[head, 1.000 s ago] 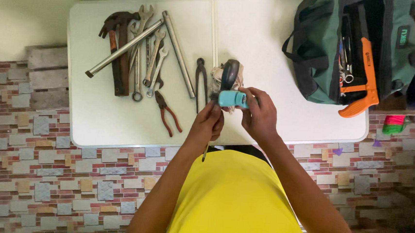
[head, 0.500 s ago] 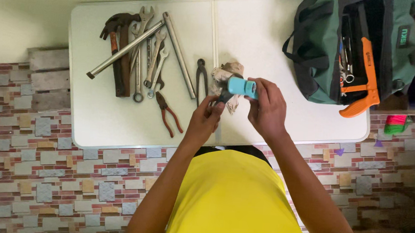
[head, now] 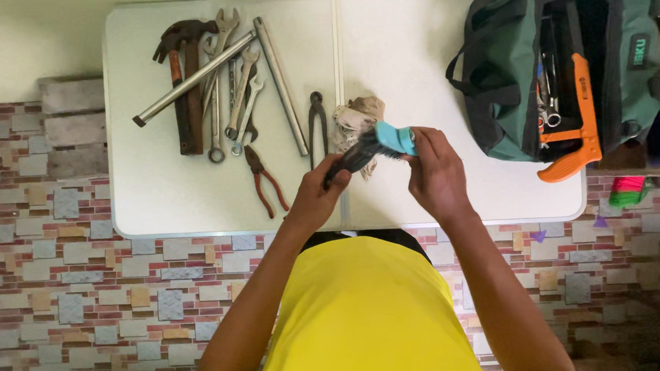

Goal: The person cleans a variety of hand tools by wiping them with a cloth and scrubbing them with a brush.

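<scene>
The person in the yellow shirt stood at the white table (head: 432, 53), both hands raised just above its near edge. The left hand (head: 317, 196) had its fingers curled tight round the dark handle end of a tool (head: 363, 151) that ran up and to the right at a slant. The right hand (head: 433, 169) pinched the tool's light-blue end (head: 395, 138) between thumb and fingertips, the rest of the fingers bent loosely behind it. Under the tool, on the table, lay a crumpled beige rag (head: 354, 117), which the tool looked to brush against, though I could not tell if they touched.

To the left of the rag lay black pincers (head: 318, 127), then red-handled pliers (head: 265, 177) nearer the edge. Further left sat a heap of spanners (head: 236, 86), two long metal bars (head: 279, 85) crossing them, and a hammer (head: 186, 82) with a wooden shaft. At the right end of the table stood an open green tool bag (head: 508, 74), an orange-handled saw (head: 578, 121) poking out of it
</scene>
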